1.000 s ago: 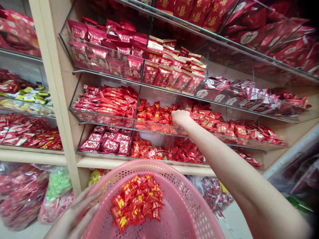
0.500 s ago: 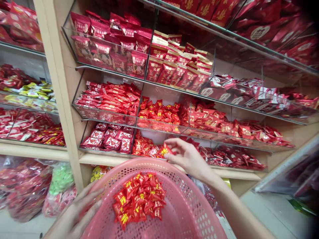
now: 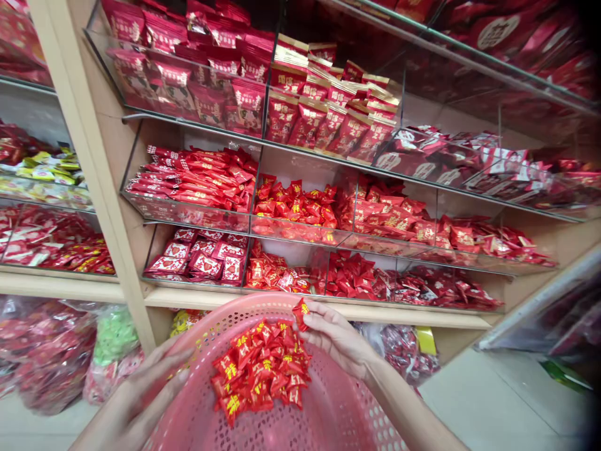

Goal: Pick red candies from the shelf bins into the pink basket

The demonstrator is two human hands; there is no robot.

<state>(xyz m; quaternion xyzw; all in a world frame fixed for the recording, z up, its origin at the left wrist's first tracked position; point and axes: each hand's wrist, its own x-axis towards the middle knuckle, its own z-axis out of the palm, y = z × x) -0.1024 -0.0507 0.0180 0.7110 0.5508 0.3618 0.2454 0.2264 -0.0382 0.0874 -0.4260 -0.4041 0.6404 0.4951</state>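
Observation:
A pink perforated plastic basket (image 3: 338, 376) fills the bottom of the head view. Several small red candies with yellow lettering (image 3: 260, 369) lie heaped inside it. My left hand (image 3: 136, 394) grips the basket's left side, fingers over the rim and the thumb partly hidden. Over the far right part of the rim, my right hand (image 3: 335, 335) pinches one red wrapped candy (image 3: 300, 313) between thumb and fingertips, just above the heap.
Ahead stands a wooden shelf unit (image 3: 310, 307) with clear-fronted compartments of red packets. Similar red candies (image 3: 298, 207) fill a middle compartment. Plastic bags of sweets (image 3: 51, 357) rest low at left, and another bag (image 3: 399, 351) lies under the shelf at right.
My right hand has moved from the lower shelf down and toward the basket, carrying the candy. The left hand keeps its place on the basket. The view has shifted slightly.

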